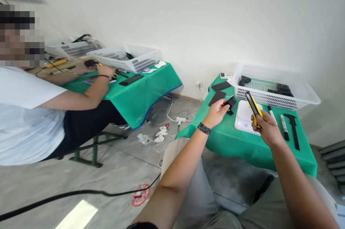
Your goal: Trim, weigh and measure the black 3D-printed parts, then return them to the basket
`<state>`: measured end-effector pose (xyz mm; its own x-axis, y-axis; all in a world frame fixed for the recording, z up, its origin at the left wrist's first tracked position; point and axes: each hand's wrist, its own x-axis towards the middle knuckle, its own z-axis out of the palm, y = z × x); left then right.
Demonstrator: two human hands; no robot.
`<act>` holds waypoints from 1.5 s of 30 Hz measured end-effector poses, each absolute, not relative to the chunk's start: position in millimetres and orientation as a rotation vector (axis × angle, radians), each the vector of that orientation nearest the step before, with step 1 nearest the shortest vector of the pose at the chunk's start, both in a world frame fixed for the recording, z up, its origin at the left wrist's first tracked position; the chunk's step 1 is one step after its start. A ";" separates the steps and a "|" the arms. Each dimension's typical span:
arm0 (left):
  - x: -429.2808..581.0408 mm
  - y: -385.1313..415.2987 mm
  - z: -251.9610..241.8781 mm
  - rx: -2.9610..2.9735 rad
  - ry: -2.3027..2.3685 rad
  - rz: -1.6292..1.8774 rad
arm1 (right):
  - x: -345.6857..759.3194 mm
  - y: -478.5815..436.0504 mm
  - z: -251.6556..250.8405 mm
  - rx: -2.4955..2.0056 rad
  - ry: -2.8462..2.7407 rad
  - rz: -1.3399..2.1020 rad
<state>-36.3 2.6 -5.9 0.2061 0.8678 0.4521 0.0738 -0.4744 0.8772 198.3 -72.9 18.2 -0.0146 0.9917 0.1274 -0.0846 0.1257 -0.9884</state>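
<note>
My left hand (216, 113) is closed around a small black plastic part (230, 104), held above the green-covered table (223, 133). What kind of part it is, I cannot make out. In my right hand (265, 127) is a yellow and black utility knife (253, 109), pointing up and to the left, apart from the black part. Behind the knife sits a white digital scale (239, 124) with a lit display. Two markers (284, 127) and a black caliper (294, 130) lie to the right of my right hand.
A white plastic basket (307, 94) with several black parts stands at the table's back. Two dark phone-like slabs (217, 97) lie at left. A co-worker (29, 114) sits at another green table (151, 87). A cable (81, 193), power strip (181, 119) and bottle (145, 139) are on the floor.
</note>
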 end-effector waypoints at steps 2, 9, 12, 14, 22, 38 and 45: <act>-34.9 8.6 -10.7 1.729 0.889 1.363 | 195.4 -67.8 10.6 -1.071 -1.313 1.089; -45.8 14.8 -33.6 2.015 1.010 1.270 | 205.9 -70.4 -1.6 -1.312 -1.563 0.812; -43.4 23.8 -31.1 2.043 1.026 1.250 | 205.5 -65.7 3.9 -1.285 -1.617 0.780; -38.4 25.4 -26.5 2.071 1.015 1.233 | 205.6 -60.4 3.5 -1.270 -1.639 0.780; -27.7 12.6 -12.8 2.085 0.823 1.251 | 230.0 -42.0 -2.1 -1.482 -1.366 0.541; -16.6 25.6 -36.1 2.026 0.580 1.443 | 256.4 -45.1 2.8 -1.411 -1.382 0.629; -9.7 17.1 -46.3 1.771 0.987 1.516 | 229.0 -57.6 -4.8 -1.106 -1.615 0.865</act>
